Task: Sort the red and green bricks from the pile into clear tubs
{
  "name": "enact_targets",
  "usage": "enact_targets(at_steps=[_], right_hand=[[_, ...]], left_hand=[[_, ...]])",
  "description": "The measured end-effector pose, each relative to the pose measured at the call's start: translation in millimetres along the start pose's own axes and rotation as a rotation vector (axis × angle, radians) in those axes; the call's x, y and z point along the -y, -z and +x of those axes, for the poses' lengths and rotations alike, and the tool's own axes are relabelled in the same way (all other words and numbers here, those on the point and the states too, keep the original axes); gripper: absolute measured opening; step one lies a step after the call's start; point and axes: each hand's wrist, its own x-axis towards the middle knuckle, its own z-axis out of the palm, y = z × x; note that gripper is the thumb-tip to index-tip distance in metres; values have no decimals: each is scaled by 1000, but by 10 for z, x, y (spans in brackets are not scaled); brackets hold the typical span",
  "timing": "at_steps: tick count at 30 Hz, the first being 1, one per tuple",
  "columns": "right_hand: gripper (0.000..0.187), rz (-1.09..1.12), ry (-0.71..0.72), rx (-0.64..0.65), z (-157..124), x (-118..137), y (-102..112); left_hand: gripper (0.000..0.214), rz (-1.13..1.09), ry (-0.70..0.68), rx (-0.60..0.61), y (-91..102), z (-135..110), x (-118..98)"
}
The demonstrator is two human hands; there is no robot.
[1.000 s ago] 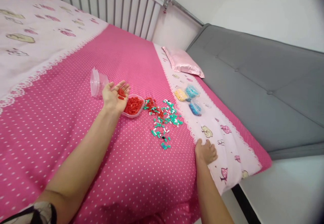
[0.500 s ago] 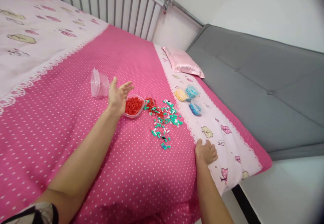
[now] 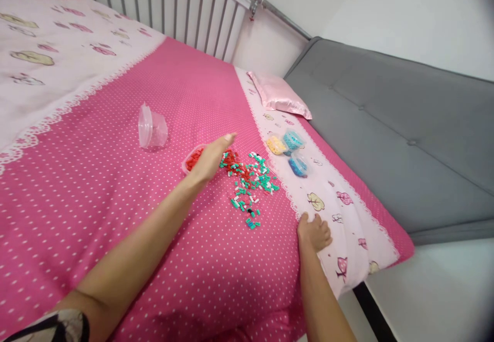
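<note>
Red, small, oblong bits in a clear, open tub.

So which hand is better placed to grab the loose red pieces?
Probably the left hand: it's beside the loose red pieces, while the right hand rests farther off, on the bedspread.

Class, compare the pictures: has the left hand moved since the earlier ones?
Yes: the left hand has moved rightward, away from the unmoved clear tub, toward the scattered pieces.

- Plastic tub of red pieces: no legible lettering.
- Clear plastic tub: no legible label.
- Polka-dot bedspread: no legible text.
- Gray headboard: no legible brand.
</note>
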Motion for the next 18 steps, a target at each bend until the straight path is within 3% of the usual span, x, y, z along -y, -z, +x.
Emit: enact_targets(at_steps=[5, 11, 18], right_hand=[[52, -3, 5, 6, 6, -5, -2], [53, -7, -1, 9, 9, 3, 6], [53, -10, -5, 16, 12, 10, 13]], left_hand=[[55, 715, -193, 403, -383, -190, 284], [59, 926, -180, 562, -543, -338, 726], [50, 1061, -103, 655, -488, -377, 654]])
